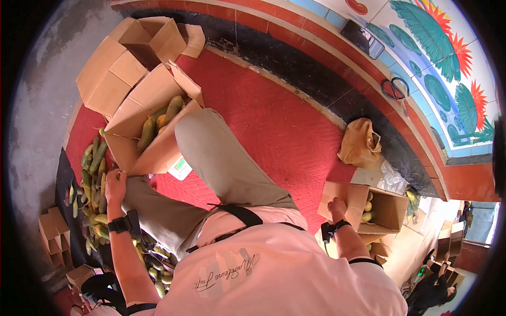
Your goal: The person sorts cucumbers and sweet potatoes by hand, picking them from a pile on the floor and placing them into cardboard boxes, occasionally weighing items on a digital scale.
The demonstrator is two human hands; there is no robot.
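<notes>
My left hand [115, 188] is at the left, with its fingers curled in beside a heap of long green and yellowish cucumbers [96, 158]. Whether it holds one of them is hidden. Just beyond it an open cardboard box [145, 102] stands against my knee, with several cucumbers [161, 120] inside. To my right, my right hand [336, 208] is closed at the flap of a second cardboard box [387, 210], its fingers bent over the cardboard. Cucumbers [368, 207] show in that box's opening.
More open cartons [113, 73] stand behind the first box. A brown bag [361, 142] lies on the red mat [253, 110] by the wall ledge, which carries scissors [395, 89] and a phone [362, 39]. Other people [435, 289] are at the lower corners.
</notes>
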